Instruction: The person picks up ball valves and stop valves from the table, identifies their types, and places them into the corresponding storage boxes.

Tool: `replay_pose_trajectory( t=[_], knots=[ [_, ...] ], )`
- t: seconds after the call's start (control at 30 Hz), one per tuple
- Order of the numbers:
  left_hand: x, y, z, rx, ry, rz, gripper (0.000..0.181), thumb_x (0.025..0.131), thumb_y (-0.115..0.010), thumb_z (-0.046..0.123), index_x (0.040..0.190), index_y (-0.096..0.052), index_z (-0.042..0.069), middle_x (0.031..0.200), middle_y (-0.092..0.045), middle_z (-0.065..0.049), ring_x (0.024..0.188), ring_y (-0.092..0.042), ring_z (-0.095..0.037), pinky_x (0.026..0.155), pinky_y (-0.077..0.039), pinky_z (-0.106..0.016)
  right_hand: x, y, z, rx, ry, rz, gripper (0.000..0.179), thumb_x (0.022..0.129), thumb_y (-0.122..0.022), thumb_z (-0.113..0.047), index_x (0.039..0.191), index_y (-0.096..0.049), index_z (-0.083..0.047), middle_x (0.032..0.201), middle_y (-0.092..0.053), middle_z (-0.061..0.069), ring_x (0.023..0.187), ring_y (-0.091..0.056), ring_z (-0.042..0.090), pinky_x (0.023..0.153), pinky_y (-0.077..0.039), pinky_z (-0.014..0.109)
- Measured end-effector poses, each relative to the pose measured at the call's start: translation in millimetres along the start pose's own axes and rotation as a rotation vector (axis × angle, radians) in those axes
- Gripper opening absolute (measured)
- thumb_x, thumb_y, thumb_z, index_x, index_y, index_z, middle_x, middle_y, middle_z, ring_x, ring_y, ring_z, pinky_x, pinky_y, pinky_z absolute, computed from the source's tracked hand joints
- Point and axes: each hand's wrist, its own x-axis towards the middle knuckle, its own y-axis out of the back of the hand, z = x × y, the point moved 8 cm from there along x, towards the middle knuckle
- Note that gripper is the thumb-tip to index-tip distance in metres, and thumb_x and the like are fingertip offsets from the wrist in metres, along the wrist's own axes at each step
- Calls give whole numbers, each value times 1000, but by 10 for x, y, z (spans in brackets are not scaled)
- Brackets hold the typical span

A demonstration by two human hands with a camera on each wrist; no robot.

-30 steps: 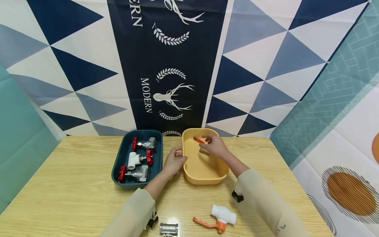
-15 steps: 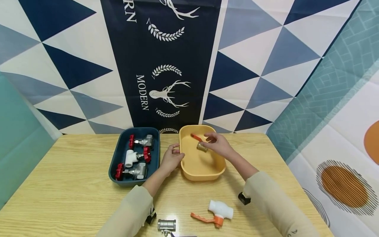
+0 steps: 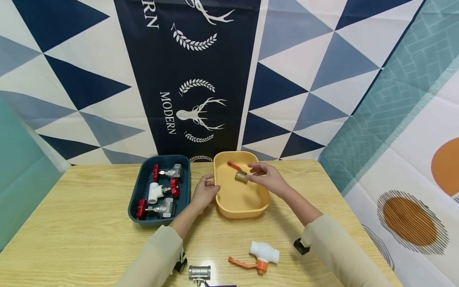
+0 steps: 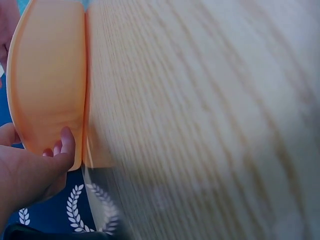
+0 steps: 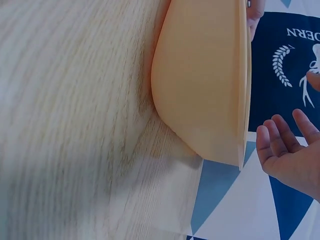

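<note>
A yellow bin stands at the back of the wooden table. Inside it lies a brass ball valve with a red lever. My left hand holds the bin's left side, thumb at the rim and fingers against the outer wall, as the left wrist view shows. Over the bin's right rim hovers my right hand, its fingers loosely spread and nothing in them; in the head view its thumb tip appears close to the valve. In the right wrist view, this hand is above the rim.
Left of the yellow bin, a dark blue bin holds several valves with red handwheels. Nearer the front lie a white plastic ball valve with an orange lever and a metal valve with a dark handle. A patterned cloth hangs behind the table.
My right hand has loosened and drawn back slightly to the right from the brass valve, which shows more fully in the bin. The left hand stays at the bin. The head view has shifted slightly.
</note>
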Motion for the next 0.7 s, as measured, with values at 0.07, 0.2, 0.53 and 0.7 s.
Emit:
replay_pose_trajectory(
  t=[0.07, 0.2, 0.53, 0.7],
  knots=[
    [-4, -5, 5, 1, 3, -2, 52, 88, -58, 10, 137, -40, 7, 114, -52, -17, 107, -57, -28, 78, -52, -31, -49, 24, 5, 0, -4, 2, 54, 83, -71, -25, 128, -53, -3, 125, -56, 18, 105, -56, 26, 82, -49, 24],
    [-18, -9, 24, -7, 9, -3, 52, 88, -58, 9, 137, -40, 7, 113, -52, -17, 106, -57, -28, 77, -52, -30, -143, 73, 16, 2, -4, 4, 54, 83, -70, -26, 129, -52, -4, 125, -56, 20, 105, -56, 27, 82, -49, 25],
    [-28, 10, 20, 11, 15, 6, 53, 88, -59, 9, 137, -41, 7, 114, -52, -18, 106, -57, -29, 75, -52, -29, -317, 67, 121, 23, -8, -8, 51, 84, -70, -26, 128, -55, -6, 125, -56, 20, 103, -56, 24, 79, -49, 21],
    [-21, 5, 5, 14, 20, 7, 52, 89, -59, 10, 137, -41, 8, 116, -51, -17, 107, -57, -28, 76, -52, -29, -387, 79, 109, 29, 13, -1, 49, 85, -68, -24, 127, -54, -4, 124, -56, 21, 102, -56, 23, 77, -49, 19]
  ],
)
